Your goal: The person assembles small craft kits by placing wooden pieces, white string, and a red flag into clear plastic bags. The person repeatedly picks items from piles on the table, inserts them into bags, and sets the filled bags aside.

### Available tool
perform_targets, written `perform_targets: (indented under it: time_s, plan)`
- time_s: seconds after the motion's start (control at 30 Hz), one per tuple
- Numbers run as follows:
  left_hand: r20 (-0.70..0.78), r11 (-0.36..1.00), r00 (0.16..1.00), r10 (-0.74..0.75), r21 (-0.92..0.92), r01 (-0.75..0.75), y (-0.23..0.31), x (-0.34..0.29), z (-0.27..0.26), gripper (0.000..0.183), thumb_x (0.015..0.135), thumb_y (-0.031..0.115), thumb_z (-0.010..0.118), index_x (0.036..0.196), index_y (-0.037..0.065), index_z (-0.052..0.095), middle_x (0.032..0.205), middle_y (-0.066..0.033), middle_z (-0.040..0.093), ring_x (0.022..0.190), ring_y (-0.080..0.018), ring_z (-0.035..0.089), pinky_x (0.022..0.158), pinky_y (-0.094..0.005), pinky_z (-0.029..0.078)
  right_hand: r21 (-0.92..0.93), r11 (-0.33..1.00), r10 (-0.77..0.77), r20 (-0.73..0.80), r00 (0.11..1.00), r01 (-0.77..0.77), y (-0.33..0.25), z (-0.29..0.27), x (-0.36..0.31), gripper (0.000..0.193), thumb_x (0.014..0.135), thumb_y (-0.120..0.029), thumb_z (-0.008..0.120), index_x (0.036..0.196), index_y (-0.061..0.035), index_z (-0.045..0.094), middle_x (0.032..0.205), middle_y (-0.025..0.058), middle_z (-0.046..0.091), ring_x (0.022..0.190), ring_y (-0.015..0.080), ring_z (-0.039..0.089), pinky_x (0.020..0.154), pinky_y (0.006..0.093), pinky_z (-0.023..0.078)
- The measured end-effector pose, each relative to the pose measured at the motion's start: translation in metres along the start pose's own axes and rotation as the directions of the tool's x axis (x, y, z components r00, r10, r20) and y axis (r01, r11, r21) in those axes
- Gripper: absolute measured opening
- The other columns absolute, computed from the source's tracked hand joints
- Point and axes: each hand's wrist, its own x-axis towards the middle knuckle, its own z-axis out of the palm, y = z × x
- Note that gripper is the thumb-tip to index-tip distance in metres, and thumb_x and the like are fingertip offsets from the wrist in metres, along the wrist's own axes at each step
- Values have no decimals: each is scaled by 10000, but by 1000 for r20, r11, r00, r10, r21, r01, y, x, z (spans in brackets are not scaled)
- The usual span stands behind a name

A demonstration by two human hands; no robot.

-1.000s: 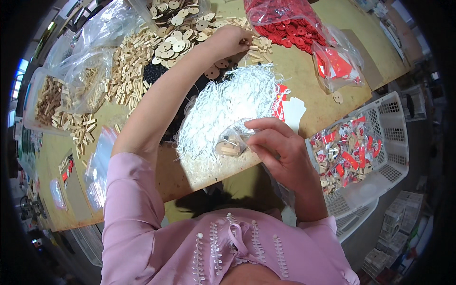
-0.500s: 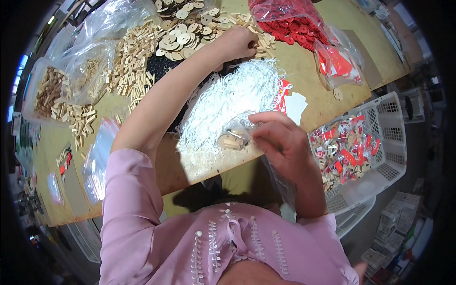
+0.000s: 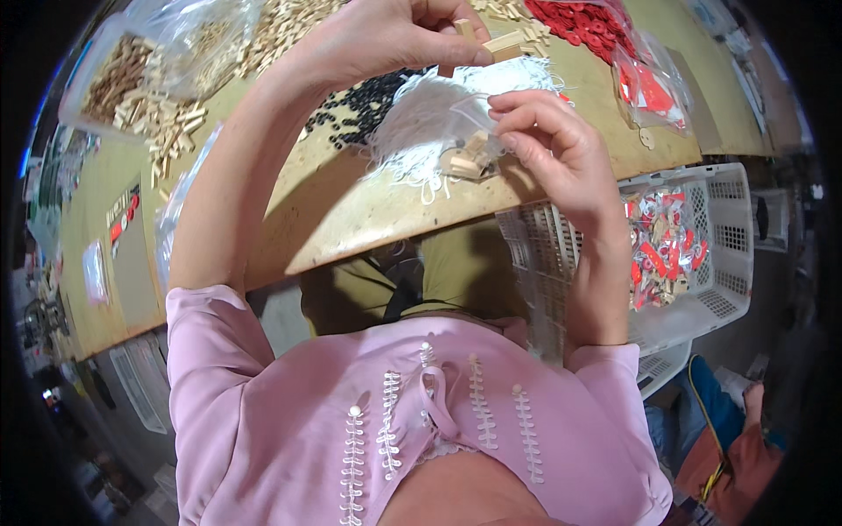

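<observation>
Above the far part of the white string pile (image 3: 412, 127), my left hand (image 3: 412, 35) is closed on small wooden blocks (image 3: 502, 46), whose pale ends stick out past the thumb and fingers. My right hand (image 3: 553, 136) pinches the upper edge of a small clear plastic bag (image 3: 474, 123) near the table's front edge. Inside the bag lie wooden pieces (image 3: 471, 162), among them a round disc. The left fingertips are just above the bag, apart from it.
Black beads (image 3: 364, 105) lie left of the string. Red discs (image 3: 579, 31) are heaped at the far right, beside a bag with red cards (image 3: 649, 92). A white crate (image 3: 732, 254) with filled packets stands at right. A plastic tub of wooden pieces (image 3: 110, 74) is at far left.
My left hand has come back from the wooden pile toward the bag, now with wooden blocks in its fingers. My right hand still holds the bag. The view has shifted, and another person shows at lower right.
</observation>
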Motion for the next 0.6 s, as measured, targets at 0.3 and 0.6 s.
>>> perform_targets:
  time_s: [0.3, 0.6]
  plan:
    - [82, 986, 996, -19, 166, 5, -5, -47, 0, 170, 930, 190, 760, 879, 34, 718, 737, 81, 594, 690, -18, 509, 616, -222, 431, 45, 999, -12, 127, 992, 6, -16, 17, 11, 44, 920, -7, 668, 950, 23, 658, 1119, 93, 657, 1023, 169, 643, 885, 289, 521]
    - [-243, 992, 970, -22, 115, 51, -33, -60, -22, 167, 923, 207, 776, 894, 49, 731, 752, 43, 653, 696, -48, 570, 635, -224, 457, 194, 974, 101, 105, 989, -120, 1, 18, 17, 80, 953, -48, 682, 981, 23, 705, 1183, 106, 711, 1023, 126, 636, 915, 282, 504]
